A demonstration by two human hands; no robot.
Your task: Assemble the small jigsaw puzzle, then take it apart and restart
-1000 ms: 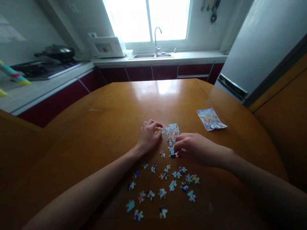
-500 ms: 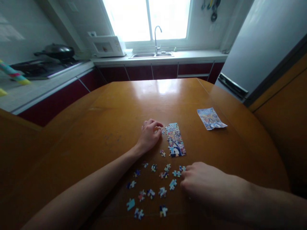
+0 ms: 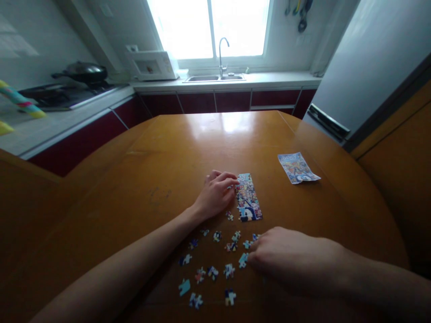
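Observation:
A partly joined jigsaw puzzle (image 3: 249, 195) lies on the table as an upright strip with a ragged left edge. My left hand (image 3: 218, 190) rests at that edge, its bent fingers closed on a small light-coloured puzzle piece, mostly covered by them. Below and to the right, my right hand (image 3: 283, 251) hovers low over the table with fingers curled in; whatever they may hold is hidden. Next to its fingertips lie a pale blue piece (image 3: 243, 260) and another light blue piece (image 3: 247, 244). One loose piece (image 3: 229, 215) sits just left of the puzzle's lower corner.
Several loose pieces, among them a teal one (image 3: 184, 287) and a dark blue and white one (image 3: 230, 297), are spread over the near part of the wooden table (image 3: 161, 152). A crumpled printed picture sheet (image 3: 298, 168) lies to the right. Beyond are a sink (image 3: 204, 78) and a refrigerator (image 3: 367, 63).
My left hand has moved right, bringing its fingers from beside the puzzle onto its left edge. My right hand has shifted slightly left, closer to the pale blue piece.

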